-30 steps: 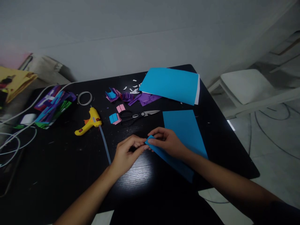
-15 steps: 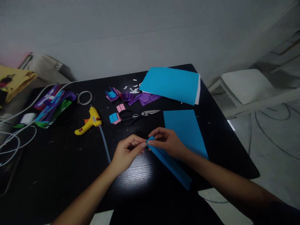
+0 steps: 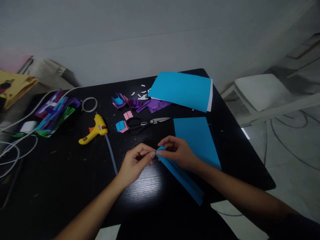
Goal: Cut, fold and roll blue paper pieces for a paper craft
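Observation:
A folded strip of blue paper slants from my fingertips down toward the front edge of the black table. My right hand grips its upper end between thumb and fingers. At the tip of that end, my left hand is closed in a pinch, thumb against index finger, on the paper's corner. Partly under my right hand and forearm lies a flat blue sheet. Black-handled scissors rest just beyond my hands, beside small folded blue and pink paper pieces.
A yellow glue gun with a long glue stick lies left, near a tape roll. Blue and white sheets sit at the back by purple scraps. White cables and colourful strips occupy the left side.
The lower end of the folded blue paper has shifted slightly and shows a little wider. Both hands keep nearly the same pinch; the whole view has moved a touch.

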### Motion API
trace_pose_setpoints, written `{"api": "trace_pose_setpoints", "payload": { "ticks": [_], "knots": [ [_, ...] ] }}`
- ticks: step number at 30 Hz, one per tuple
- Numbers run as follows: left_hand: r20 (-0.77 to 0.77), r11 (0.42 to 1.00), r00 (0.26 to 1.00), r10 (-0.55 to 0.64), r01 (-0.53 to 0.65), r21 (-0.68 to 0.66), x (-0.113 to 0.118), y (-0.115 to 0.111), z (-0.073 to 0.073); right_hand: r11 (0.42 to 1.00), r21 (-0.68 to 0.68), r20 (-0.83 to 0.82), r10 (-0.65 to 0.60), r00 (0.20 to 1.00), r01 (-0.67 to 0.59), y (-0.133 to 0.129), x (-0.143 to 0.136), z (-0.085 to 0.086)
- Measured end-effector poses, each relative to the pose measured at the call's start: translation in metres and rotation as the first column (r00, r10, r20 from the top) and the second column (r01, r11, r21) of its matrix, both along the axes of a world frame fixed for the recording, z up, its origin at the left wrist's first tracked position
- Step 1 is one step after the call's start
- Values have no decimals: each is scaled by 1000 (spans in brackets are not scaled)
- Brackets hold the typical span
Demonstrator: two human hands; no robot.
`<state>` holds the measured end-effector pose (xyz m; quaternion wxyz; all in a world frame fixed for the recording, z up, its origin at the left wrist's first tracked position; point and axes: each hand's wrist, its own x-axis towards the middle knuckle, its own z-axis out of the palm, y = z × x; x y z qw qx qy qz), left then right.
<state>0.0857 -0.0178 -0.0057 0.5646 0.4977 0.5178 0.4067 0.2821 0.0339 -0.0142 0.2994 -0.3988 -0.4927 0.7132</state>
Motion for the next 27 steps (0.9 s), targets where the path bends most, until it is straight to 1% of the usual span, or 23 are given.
{"api": "trace_pose_setpoints", "payload": {
  "ticks": [4,8,14,22,27],
  "knots": [
    [-67,1000,998,0,1,17,0,0,-2,1000,26,20,-14,1000,14,0,0,0],
    [-152,998,988,-39,45,38,-2,-2,-6,999,33,11,-21,1000,21,0,0,0],
    [-206,994,977,-53,71,78,-3,-3,-7,1000,10,1,-1,1000,1,-1,-1,-2],
    [-231,985,970,-71,105,136,-3,-3,-7,1000,-8,33,18,999,-18,-1,-1,-1],
    [-222,991,975,-26,54,122,-4,-3,-7,1000,-3,39,-5,999,5,-1,-2,1]
  ]
}}
